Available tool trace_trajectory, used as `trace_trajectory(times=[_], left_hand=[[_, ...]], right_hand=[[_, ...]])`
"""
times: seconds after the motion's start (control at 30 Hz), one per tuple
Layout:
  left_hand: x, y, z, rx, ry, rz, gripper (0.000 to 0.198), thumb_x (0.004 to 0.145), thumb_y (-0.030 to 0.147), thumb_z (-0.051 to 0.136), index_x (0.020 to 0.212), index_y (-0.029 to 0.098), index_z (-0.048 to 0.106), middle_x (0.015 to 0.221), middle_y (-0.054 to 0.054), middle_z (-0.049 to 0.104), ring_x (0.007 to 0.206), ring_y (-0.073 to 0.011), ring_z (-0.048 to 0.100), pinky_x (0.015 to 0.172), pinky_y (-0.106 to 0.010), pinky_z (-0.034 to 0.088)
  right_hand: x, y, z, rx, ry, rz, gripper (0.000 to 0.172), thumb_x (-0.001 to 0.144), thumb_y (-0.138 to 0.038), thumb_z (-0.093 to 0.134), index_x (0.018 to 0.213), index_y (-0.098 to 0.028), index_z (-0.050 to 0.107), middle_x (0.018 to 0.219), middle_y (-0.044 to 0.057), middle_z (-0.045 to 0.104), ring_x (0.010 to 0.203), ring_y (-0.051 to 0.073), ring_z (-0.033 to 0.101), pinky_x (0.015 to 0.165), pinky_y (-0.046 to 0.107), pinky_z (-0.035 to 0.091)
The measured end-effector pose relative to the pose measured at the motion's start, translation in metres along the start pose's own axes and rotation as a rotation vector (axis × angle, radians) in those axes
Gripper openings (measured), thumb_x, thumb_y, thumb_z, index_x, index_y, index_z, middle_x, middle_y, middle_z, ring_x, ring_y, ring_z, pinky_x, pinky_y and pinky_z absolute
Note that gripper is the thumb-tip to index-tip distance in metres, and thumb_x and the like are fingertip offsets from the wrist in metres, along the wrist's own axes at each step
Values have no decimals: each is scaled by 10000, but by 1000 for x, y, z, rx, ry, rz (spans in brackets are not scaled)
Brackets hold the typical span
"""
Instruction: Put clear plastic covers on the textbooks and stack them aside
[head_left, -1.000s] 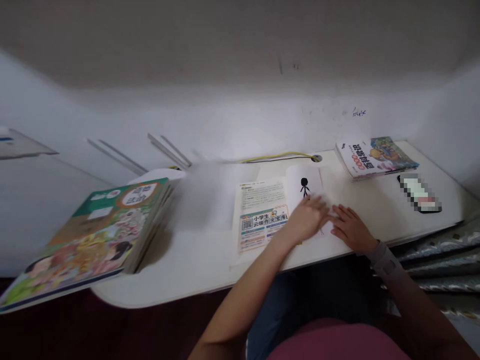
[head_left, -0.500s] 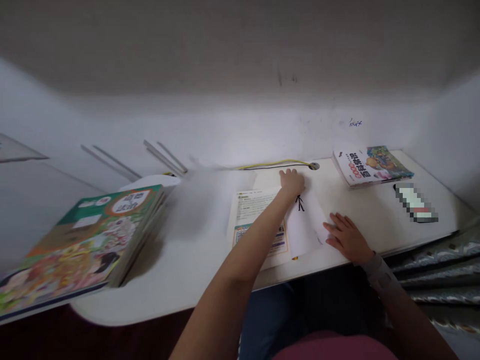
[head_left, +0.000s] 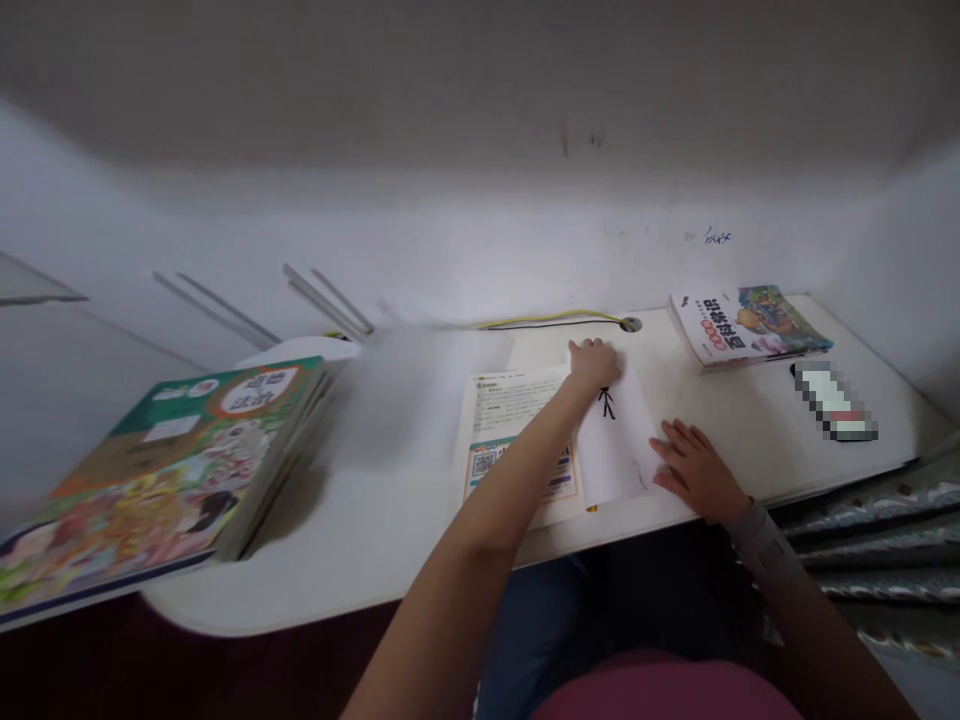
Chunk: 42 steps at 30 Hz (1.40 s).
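A white sheet of paper (head_left: pixel 611 455) with a black stick figure drawn on it lies beside a printed page (head_left: pixel 517 410) of an open book or booklet. My left hand (head_left: pixel 595 362) rests at the top of the sheet, its fingers curled down on the paper; the fingertips are hidden. My left forearm crosses over the printed page and covers part of it. By the sheet's lower right edge, my right hand (head_left: pixel 697 470) lies open with fingers spread, its fingertips at the paper's edge. A small faint figure shows near those fingertips.
A thick stack of colourful books (head_left: pixel 172 460) is at the left of the white table (head_left: pixel 360 530). At the back right lie more books (head_left: pixel 750 325), with a pixelated phone (head_left: pixel 836 400) in front. A yellow cable (head_left: pixel 555 316) runs along the wall to a hole.
The view has shifted slightly. Both hands keep nearly the same place on and beside the sheet, and the paper lies almost as before.
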<state>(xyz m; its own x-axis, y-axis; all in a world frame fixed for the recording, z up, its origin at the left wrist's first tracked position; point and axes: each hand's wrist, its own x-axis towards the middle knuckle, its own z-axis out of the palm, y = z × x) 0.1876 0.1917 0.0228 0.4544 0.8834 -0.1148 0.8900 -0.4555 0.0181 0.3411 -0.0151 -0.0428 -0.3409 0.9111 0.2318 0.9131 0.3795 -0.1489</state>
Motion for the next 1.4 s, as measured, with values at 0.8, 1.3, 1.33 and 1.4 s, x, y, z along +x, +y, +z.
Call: trace_trajectory(times=[0.8, 1.3, 1.33, 1.4], left_hand=[[-26, 14, -10, 7, 273, 7, 353, 873, 271, 445, 1195, 171, 551, 1348, -160, 450, 1270, -304, 349, 1056, -564, 179], [-175, 59, 67, -24, 346, 370, 498, 825, 507, 527, 1218, 204, 576, 1239, -124, 600, 1202, -348, 489, 1038, -637, 262], [-174, 60, 66, -17, 347, 376, 507, 813, 520, 536, 1215, 214, 579, 1238, -126, 599, 1198, -355, 491, 1031, -643, 264], [-175, 65, 65, 5, 350, 374, 529, 786, 546, 554, 1210, 230, 582, 1230, -135, 599, 1188, -374, 492, 1014, -653, 272]], right_hand=[[-1, -2, -3, -6, 31, 0, 378, 881, -387, 512, 1220, -238, 584, 1408, 149, 427, 1321, 309, 345, 1026, 510, 328], [-1, -9, -6, -55, 114, -2, 382, 910, -292, 426, 1185, -78, 583, 1264, 192, 552, 1215, 293, 464, 1011, 461, 389], [0, -10, -7, -64, 112, -5, 365, 914, -262, 405, 1170, -79, 590, 1223, 183, 582, 1178, 283, 494, 1000, 454, 403], [2, -11, -10, -65, 95, -13, 346, 911, -199, 365, 1131, -88, 608, 1139, 169, 622, 1102, 263, 541, 969, 440, 435]])
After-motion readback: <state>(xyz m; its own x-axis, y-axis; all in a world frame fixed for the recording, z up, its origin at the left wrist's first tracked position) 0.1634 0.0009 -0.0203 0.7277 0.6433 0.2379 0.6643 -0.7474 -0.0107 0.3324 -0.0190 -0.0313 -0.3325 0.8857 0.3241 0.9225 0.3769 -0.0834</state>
